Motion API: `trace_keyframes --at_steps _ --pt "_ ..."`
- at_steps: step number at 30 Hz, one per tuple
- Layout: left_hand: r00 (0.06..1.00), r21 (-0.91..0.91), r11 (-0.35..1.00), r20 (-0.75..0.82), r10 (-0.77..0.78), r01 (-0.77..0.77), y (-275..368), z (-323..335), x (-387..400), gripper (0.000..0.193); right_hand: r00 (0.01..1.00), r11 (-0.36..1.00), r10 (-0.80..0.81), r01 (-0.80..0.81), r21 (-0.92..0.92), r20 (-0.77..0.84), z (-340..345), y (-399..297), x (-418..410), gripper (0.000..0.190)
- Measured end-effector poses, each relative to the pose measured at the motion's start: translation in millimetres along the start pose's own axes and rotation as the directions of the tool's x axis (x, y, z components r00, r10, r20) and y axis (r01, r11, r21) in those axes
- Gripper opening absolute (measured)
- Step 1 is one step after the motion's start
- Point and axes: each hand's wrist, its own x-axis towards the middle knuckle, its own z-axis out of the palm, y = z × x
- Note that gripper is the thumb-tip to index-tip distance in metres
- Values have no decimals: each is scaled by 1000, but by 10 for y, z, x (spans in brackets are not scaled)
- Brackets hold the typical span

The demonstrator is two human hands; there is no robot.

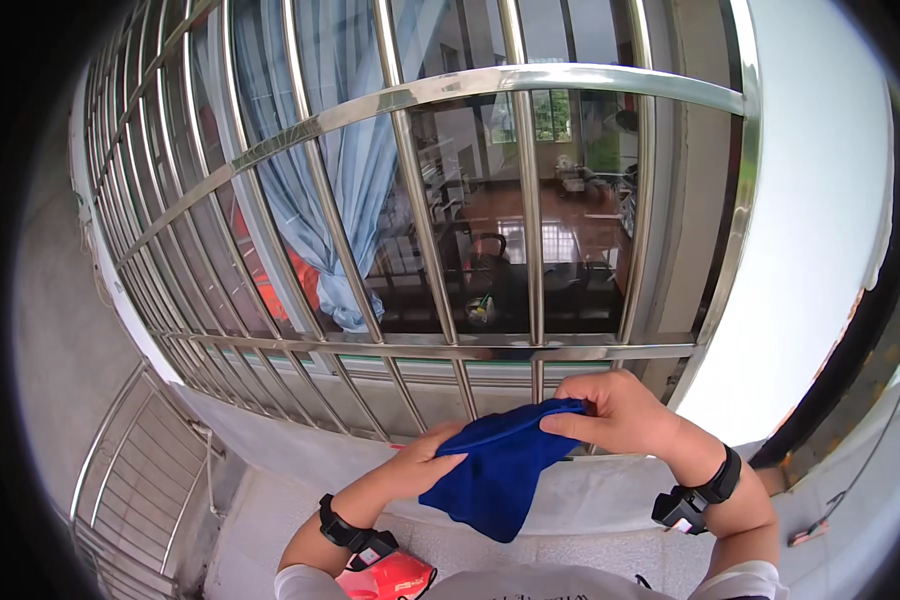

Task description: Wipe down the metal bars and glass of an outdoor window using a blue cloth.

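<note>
A folded blue cloth (495, 472) is stretched between my two hands, its lower corner hanging down over the pale ledge. My left hand (427, 461) grips its left end, and my right hand (615, 412) pinches its upper right corner between thumb and fingers. Both hands are in front of the lower part of a shiny metal window grille (495, 351). Behind the bars are window glass and a tied light-blue curtain (345, 225). Each of my wrists wears a black strap with a small device.
A red shiny item (394, 577) lies low near my left forearm. To the left stands a curved metal railing (94, 465). A white wall (810, 225) borders the grille on the right. A thin cord with a reddish clip (808, 534) is at the lower right.
</note>
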Motion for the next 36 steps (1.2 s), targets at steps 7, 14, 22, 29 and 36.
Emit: trace_keyframes --at_steps 7,14,22,29,36 --pt "986 -453 891 -141 -88 15 477 -298 -283 32 966 961 -199 225 -158 164 197 228 -81 26" --pt "967 -343 938 -217 -134 53 960 -334 -158 20 698 870 -157 -237 432 699 958 452 -79 51" --pt "922 697 610 -220 -318 377 -111 -176 -857 60 603 730 -18 -537 423 797 1065 439 -131 67" --pt "829 -510 658 271 -489 555 -672 675 -1331 70 702 227 48 -700 677 710 1195 600 -47 52" --pt "918 -592 732 36 -395 338 -413 534 -1098 38 787 549 122 -562 619 605 1057 520 130 50"
